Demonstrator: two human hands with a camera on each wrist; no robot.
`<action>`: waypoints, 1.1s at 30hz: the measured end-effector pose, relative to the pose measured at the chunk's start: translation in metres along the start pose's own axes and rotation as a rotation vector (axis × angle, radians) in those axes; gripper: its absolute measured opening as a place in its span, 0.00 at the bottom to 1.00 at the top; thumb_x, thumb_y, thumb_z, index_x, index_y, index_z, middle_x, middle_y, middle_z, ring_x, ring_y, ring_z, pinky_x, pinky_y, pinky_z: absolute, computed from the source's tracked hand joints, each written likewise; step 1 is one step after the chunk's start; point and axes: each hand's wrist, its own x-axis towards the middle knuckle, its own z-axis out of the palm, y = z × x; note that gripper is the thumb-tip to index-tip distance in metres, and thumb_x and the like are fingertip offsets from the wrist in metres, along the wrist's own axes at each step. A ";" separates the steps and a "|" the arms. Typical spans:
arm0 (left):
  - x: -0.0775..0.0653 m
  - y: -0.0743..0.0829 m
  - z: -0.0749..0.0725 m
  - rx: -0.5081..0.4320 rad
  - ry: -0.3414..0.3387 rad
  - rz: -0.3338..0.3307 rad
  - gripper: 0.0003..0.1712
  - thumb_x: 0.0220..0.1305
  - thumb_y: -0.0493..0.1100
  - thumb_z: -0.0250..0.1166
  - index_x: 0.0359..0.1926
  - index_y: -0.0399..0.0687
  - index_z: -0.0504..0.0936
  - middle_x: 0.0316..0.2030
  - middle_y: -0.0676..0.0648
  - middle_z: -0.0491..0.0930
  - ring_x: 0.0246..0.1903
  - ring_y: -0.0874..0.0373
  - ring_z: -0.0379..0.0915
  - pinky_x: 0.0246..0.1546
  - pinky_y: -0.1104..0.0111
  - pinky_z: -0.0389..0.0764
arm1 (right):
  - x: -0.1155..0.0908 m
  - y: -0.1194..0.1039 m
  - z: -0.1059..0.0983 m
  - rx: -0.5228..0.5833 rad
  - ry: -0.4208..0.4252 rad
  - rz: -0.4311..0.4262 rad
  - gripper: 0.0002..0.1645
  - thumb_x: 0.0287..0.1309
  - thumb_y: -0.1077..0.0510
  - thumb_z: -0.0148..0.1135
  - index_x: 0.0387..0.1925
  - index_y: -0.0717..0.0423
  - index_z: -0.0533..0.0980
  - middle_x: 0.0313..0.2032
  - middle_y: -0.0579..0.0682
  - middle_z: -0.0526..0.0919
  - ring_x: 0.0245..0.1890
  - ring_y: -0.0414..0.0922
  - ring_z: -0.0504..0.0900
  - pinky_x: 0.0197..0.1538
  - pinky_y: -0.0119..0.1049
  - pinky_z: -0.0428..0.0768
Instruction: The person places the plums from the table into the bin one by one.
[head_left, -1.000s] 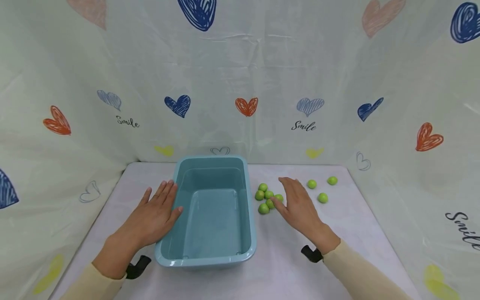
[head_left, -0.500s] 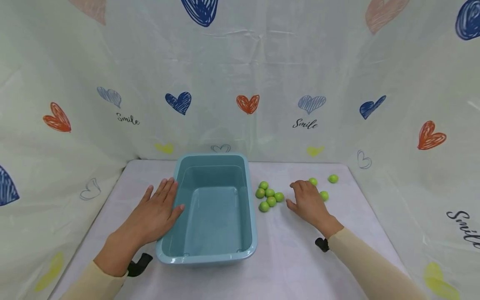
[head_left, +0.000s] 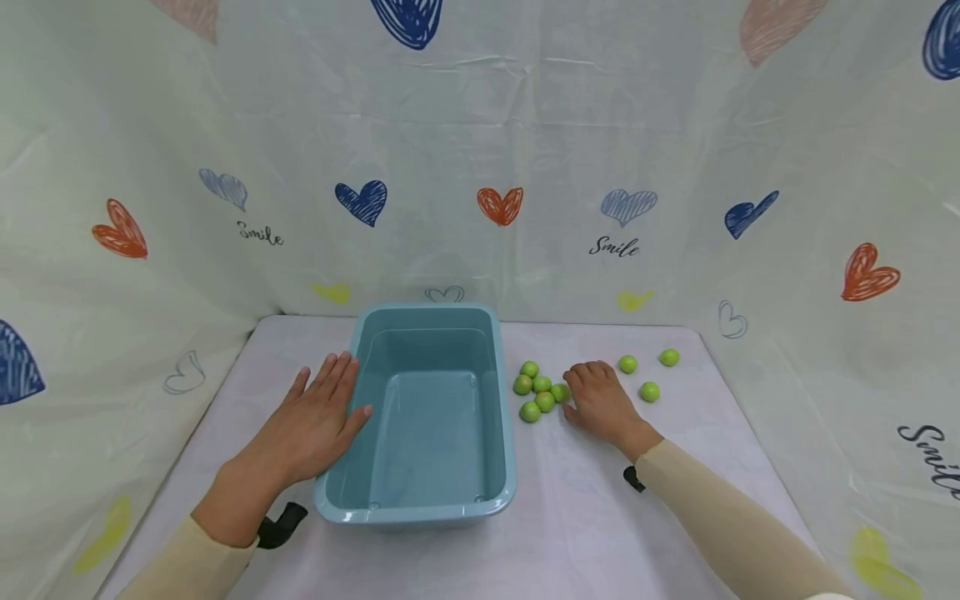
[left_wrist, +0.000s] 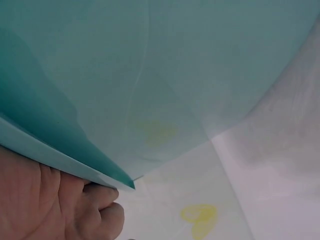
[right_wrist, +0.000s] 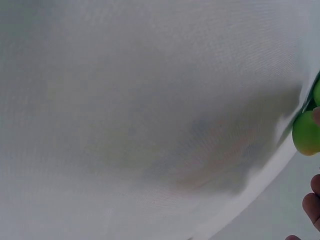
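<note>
while the left hand (head_left: 311,421) rests straight-fingered against the left side of the blue tub (head_left: 431,442), i see the right hand (head_left: 598,404) beside the clustered green fruits (head_left: 542,383), right of the tub; whether it pinches one i cannot tell.

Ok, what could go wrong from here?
The right hand is at the cluster of small round green fruits; a bump might scatter them. One lone green fruit lies near the white table's far right corner and could roll off if knocked. The left hand rests against the rectangular blue plastic tub and might shift it.
</note>
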 end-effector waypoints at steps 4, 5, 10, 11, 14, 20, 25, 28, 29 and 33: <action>0.000 0.000 0.000 -0.007 -0.010 -0.007 0.44 0.81 0.55 0.54 0.81 0.27 0.53 0.81 0.29 0.51 0.81 0.31 0.44 0.78 0.33 0.47 | 0.003 0.001 0.004 -0.048 -0.025 -0.029 0.27 0.58 0.50 0.77 0.52 0.60 0.78 0.51 0.56 0.82 0.56 0.58 0.78 0.69 0.60 0.72; 0.000 0.000 0.000 -0.010 -0.009 -0.008 0.44 0.81 0.55 0.54 0.80 0.27 0.53 0.81 0.29 0.51 0.81 0.30 0.44 0.78 0.33 0.47 | 0.003 0.001 0.005 -0.062 -0.029 -0.035 0.27 0.58 0.50 0.77 0.52 0.60 0.78 0.51 0.56 0.82 0.56 0.57 0.77 0.70 0.61 0.72; 0.001 0.001 0.000 -0.010 -0.004 -0.009 0.44 0.81 0.55 0.54 0.80 0.27 0.53 0.81 0.29 0.52 0.81 0.30 0.45 0.78 0.33 0.48 | 0.004 0.002 0.008 -0.104 -0.056 -0.053 0.26 0.60 0.50 0.75 0.53 0.59 0.77 0.52 0.55 0.81 0.57 0.57 0.76 0.71 0.61 0.70; 0.001 0.001 0.000 -0.008 -0.001 -0.007 0.44 0.81 0.55 0.54 0.80 0.27 0.54 0.81 0.29 0.52 0.81 0.31 0.45 0.78 0.33 0.48 | 0.004 0.002 0.008 -0.109 -0.054 -0.056 0.27 0.59 0.49 0.75 0.53 0.59 0.77 0.51 0.55 0.81 0.56 0.57 0.77 0.71 0.62 0.71; 0.001 0.001 0.000 -0.006 -0.005 -0.010 0.44 0.82 0.55 0.54 0.81 0.28 0.53 0.81 0.29 0.51 0.81 0.31 0.45 0.78 0.33 0.48 | 0.004 0.001 0.009 -0.108 -0.051 -0.063 0.27 0.58 0.50 0.76 0.52 0.60 0.77 0.51 0.56 0.81 0.56 0.57 0.77 0.70 0.62 0.71; 0.001 -0.001 0.001 -0.015 -0.009 -0.011 0.44 0.81 0.55 0.54 0.81 0.27 0.53 0.81 0.29 0.51 0.81 0.31 0.44 0.78 0.33 0.47 | 0.005 0.001 0.010 -0.126 -0.026 -0.079 0.22 0.59 0.52 0.74 0.49 0.60 0.78 0.49 0.55 0.82 0.55 0.56 0.78 0.70 0.63 0.72; 0.002 -0.001 0.002 -0.017 -0.012 -0.011 0.45 0.81 0.56 0.54 0.81 0.27 0.53 0.81 0.29 0.51 0.81 0.30 0.44 0.78 0.33 0.46 | 0.005 0.002 0.008 -0.132 -0.009 -0.031 0.19 0.59 0.53 0.70 0.45 0.62 0.77 0.46 0.56 0.82 0.53 0.58 0.79 0.70 0.64 0.71; 0.002 -0.001 0.002 -0.010 -0.005 -0.010 0.44 0.81 0.56 0.54 0.80 0.27 0.53 0.81 0.29 0.51 0.81 0.30 0.44 0.78 0.33 0.47 | 0.004 0.005 0.003 -0.127 0.023 0.010 0.20 0.59 0.50 0.70 0.43 0.62 0.76 0.40 0.56 0.80 0.48 0.57 0.78 0.65 0.58 0.75; 0.002 0.000 0.002 -0.010 -0.005 -0.011 0.44 0.81 0.56 0.54 0.80 0.27 0.54 0.81 0.29 0.51 0.81 0.30 0.44 0.78 0.33 0.48 | 0.004 0.007 0.003 -0.131 0.038 0.017 0.20 0.59 0.49 0.69 0.41 0.61 0.75 0.37 0.55 0.78 0.45 0.56 0.77 0.61 0.55 0.76; 0.001 0.000 0.002 -0.004 -0.001 -0.011 0.44 0.81 0.56 0.54 0.80 0.27 0.54 0.81 0.29 0.52 0.81 0.30 0.45 0.78 0.33 0.48 | 0.005 0.014 0.003 -0.169 0.107 0.006 0.21 0.59 0.47 0.67 0.38 0.60 0.73 0.31 0.53 0.72 0.38 0.54 0.72 0.48 0.48 0.75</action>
